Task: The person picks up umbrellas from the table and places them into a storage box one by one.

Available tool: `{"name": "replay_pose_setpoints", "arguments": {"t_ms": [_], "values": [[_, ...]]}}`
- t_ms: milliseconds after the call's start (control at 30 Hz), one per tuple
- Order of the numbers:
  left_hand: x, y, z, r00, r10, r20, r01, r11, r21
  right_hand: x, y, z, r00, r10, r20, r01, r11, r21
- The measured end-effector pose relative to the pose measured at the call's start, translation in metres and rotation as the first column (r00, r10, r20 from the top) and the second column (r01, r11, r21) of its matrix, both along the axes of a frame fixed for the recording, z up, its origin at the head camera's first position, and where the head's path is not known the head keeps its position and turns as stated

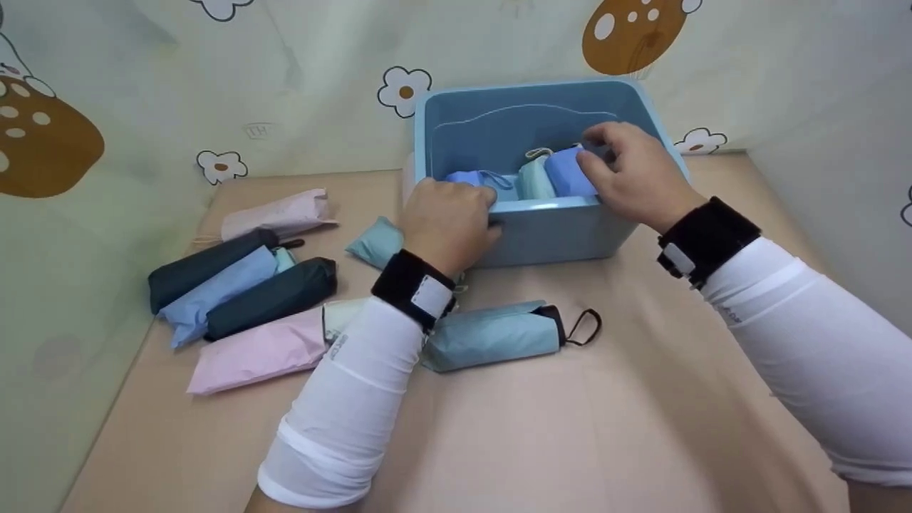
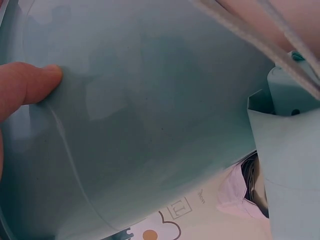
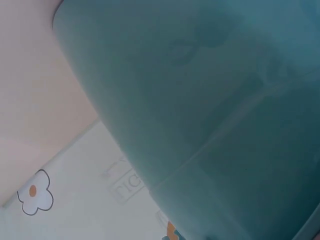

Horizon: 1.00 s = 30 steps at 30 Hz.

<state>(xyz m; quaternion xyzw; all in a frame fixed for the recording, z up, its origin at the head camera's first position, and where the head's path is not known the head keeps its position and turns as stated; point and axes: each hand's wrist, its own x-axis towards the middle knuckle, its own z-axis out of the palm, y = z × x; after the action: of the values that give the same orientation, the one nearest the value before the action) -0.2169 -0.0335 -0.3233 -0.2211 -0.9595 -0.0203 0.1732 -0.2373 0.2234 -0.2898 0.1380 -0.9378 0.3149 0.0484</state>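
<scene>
On the table stands a blue plastic bin (image 1: 556,231), with several small folded umbrellas inside near its front wall. My left hand (image 1: 450,224) grips the front rim at the left, its thumb (image 2: 35,82) on the outer wall. Reaching over the right part of the front rim, my right hand (image 1: 634,171) has its thumb beside a blue folded umbrella (image 1: 568,173), with a gap between thumb and fingers. A mint folded umbrella (image 1: 536,178) stands against the blue one. Another blue umbrella (image 1: 467,178) is partly hidden behind my left hand.
Left of the bin lie several folded umbrellas, among them a dark one (image 1: 274,299), a light blue one (image 1: 221,288) and a pink one (image 1: 260,353). A teal umbrella (image 1: 495,335) with a black wrist loop lies before the bin. A patterned cloth (image 1: 313,85) hangs behind.
</scene>
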Motion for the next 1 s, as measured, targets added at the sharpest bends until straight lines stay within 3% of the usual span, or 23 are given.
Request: {"name": "replay_pose_setpoints", "arguments": {"t_ms": [500, 733, 867, 1000], "values": [[0.0, 0.001, 0.001, 1.0, 0.014, 0.023, -0.014, 1.0, -0.001, 0.005, 0.002, 0.001, 1.0, 0.022, -0.002, -0.022, 0.998, -0.051], [-0.001, 0.0, 0.0, 1.0, 0.006, -0.005, -0.006, 1.0, 0.002, 0.011, -0.003, 0.001, 0.995, 0.048, -0.091, -0.054, 0.997, -0.063], [-0.001, 0.001, 0.001, 1.0, 0.011, 0.009, -0.011, 1.0, -0.002, 0.026, -0.017, 0.0, 0.968, 0.14, -0.208, -0.151, 0.988, -0.036], [-0.002, 0.001, 0.001, 1.0, 0.018, 0.023, -0.017, 1.0, -0.023, 0.047, -0.036, -0.005, 0.9, 0.316, -0.299, -0.319, 0.947, 0.041]]}}
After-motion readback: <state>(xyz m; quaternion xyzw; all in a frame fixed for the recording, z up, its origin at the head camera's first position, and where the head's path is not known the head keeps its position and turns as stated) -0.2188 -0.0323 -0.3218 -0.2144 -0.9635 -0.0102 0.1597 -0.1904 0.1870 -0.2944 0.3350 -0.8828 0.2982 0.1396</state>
